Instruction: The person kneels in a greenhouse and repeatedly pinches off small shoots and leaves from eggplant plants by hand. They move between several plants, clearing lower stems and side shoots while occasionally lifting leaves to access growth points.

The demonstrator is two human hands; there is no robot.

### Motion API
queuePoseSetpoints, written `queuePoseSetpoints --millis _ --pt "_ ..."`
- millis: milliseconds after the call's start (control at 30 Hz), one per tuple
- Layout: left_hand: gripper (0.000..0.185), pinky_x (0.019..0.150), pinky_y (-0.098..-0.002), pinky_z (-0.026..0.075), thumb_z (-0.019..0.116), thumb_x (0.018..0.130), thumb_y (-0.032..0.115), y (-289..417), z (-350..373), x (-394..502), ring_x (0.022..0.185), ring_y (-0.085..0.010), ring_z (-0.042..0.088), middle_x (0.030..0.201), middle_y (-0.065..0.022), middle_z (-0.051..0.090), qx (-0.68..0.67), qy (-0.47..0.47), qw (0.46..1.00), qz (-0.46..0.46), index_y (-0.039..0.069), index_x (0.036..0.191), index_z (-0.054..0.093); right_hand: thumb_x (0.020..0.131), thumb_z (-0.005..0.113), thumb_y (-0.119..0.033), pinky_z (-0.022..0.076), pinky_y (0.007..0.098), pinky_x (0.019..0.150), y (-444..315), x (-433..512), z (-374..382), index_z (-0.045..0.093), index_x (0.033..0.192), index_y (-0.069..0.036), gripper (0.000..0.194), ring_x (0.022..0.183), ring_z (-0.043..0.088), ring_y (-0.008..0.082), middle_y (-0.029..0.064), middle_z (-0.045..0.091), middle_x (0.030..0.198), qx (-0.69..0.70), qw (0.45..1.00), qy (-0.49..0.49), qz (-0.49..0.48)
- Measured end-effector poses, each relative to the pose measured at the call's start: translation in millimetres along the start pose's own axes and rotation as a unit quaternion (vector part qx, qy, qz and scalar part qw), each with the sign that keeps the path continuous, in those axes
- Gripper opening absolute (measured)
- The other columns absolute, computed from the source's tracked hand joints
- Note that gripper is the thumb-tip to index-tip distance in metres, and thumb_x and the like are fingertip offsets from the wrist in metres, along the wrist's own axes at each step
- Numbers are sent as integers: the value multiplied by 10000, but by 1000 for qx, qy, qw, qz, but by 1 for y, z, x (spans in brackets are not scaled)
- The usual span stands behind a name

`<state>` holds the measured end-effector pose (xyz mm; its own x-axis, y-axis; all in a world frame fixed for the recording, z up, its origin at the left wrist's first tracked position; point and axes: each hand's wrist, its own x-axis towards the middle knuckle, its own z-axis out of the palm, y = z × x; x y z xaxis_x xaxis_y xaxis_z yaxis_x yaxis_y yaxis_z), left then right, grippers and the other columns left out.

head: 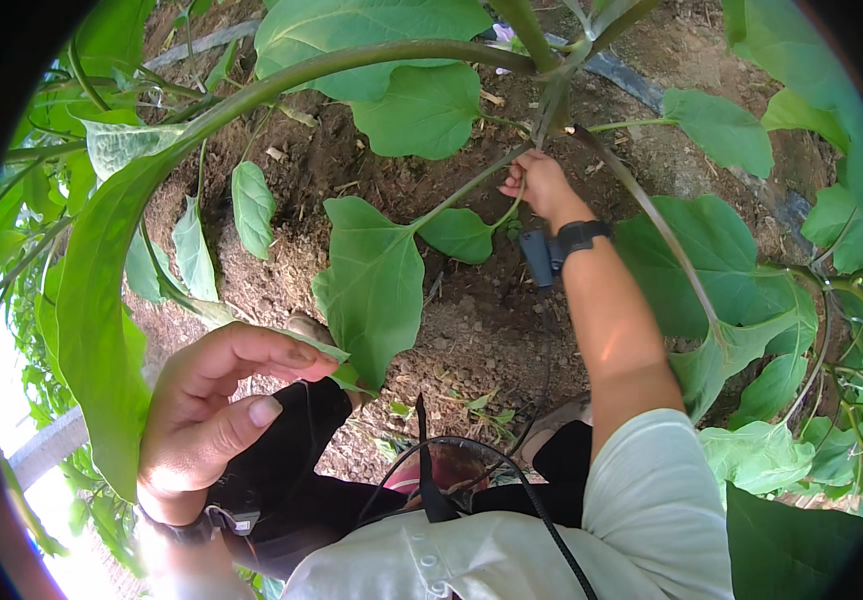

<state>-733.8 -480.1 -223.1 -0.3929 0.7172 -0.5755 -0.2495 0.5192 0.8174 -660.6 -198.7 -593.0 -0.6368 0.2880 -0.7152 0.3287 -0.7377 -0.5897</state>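
Note:
An eggplant stem (557, 105) with thick branches and broad green leaves rises at the top centre. My right hand (549, 187) reaches up to its base, fingers curled around a thin leaf stalk (508, 216) that ends in a small leaf (460, 235). The joint of stalk and stem is partly hidden by the fingers. At lower left, my left hand (202, 420) is half curled, thumb apart from the fingers, with nothing held. A narrow leaf (319, 346) lies against its fingertips, and a long leaf (101, 330) hangs beside its wrist.
A large leaf (375, 285) hangs between my hands. A purple flower (505, 36) shows behind the stem. A dark device (536, 259) hangs by my right wrist strap (581, 235), with a thin cable below. A grey hose (626, 79) crosses the soil (469, 330). A red object (442, 466) sits between my legs.

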Motion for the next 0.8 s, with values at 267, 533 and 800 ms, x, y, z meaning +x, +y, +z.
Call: queuePoseSetpoints --millis 267,533,800 --pt "408 943 -393 393 602 804 223 -4 -2 -5 1019 -273 566 1035 -185 586 -10 1 1000 0 -62 1078 503 909 417 -360 227 291 413 2 38 42 416 725 -114 308 439 265 152 24 333 567 338 924 176 17" --pt "387 947 -402 390 592 803 193 -2 -5 -7 1028 -277 562 1053 -178 581 -20 -14 1000 11 -62 1081 504 894 459 -330 458 428 685 -1 27 24 578 997 -15 351 793 592 317 184 610 898 -394 874 277 -58" --pt "399 938 -360 393 595 834 207 12 10 -12 1047 -254 547 1089 -182 574 9 -114 991 71 -55 1113 484 860 448 -405 408 441 874 -19 -74 3 586 1051 31 495 1058 511 378 243 535 1148 -579 814 54 -1"
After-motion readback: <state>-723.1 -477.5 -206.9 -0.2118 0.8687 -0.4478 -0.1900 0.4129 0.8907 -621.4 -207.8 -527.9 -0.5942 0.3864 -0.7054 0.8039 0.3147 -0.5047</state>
